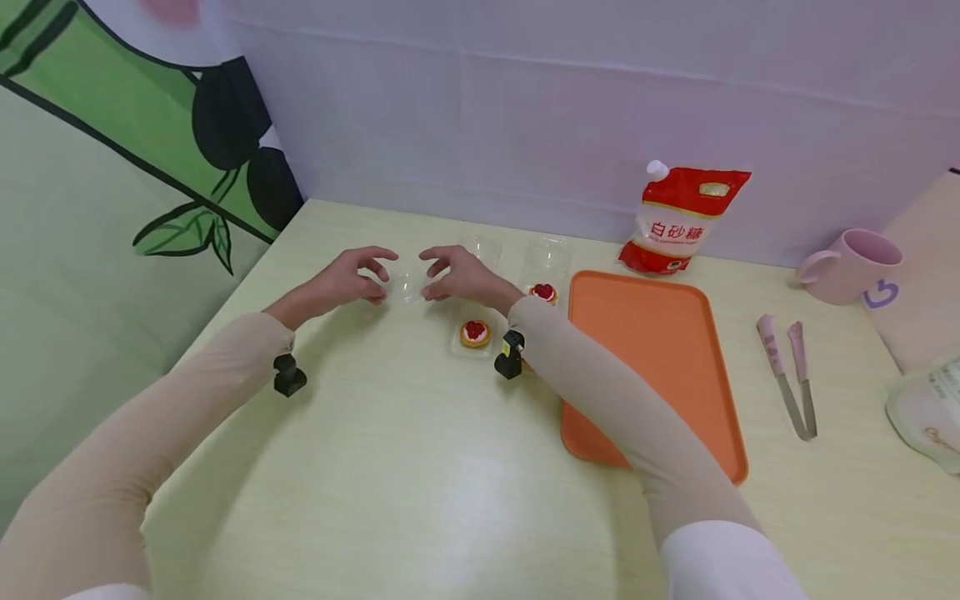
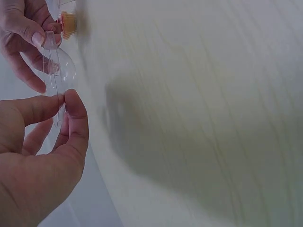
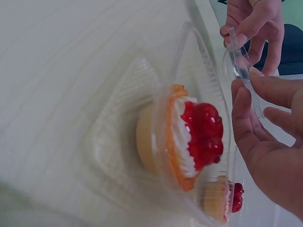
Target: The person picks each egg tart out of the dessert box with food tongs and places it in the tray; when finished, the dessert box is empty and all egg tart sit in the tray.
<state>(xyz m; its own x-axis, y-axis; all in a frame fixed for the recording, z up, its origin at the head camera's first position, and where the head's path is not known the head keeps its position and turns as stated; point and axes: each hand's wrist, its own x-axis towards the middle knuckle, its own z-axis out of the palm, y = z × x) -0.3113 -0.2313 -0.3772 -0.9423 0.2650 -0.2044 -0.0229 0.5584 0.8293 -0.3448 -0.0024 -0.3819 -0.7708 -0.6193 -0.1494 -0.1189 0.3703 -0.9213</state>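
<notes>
Between my two hands is a small clear plastic box (image 2: 66, 68) with a domed part, held just above the table. My left hand (image 1: 354, 278) pinches one edge of it between thumb and fingertips. The opposite edge is pinched by my right hand (image 1: 463, 275). Close by my right wrist, a fruit tart (image 3: 203, 137) with red fruit and white cream sits in an open clear plastic box (image 3: 106, 156). Another tart (image 1: 543, 292) stands farther right, partly behind the right forearm.
An orange tray (image 1: 645, 333) lies right of the tarts, partly under the right sleeve. A red-and-white sugar bag (image 1: 678, 221) stands at the back. Farther right are a pink mug (image 1: 851, 267), pink-handled tongs (image 1: 791, 375) and a whitish container (image 1: 926, 412). A wall backs the table.
</notes>
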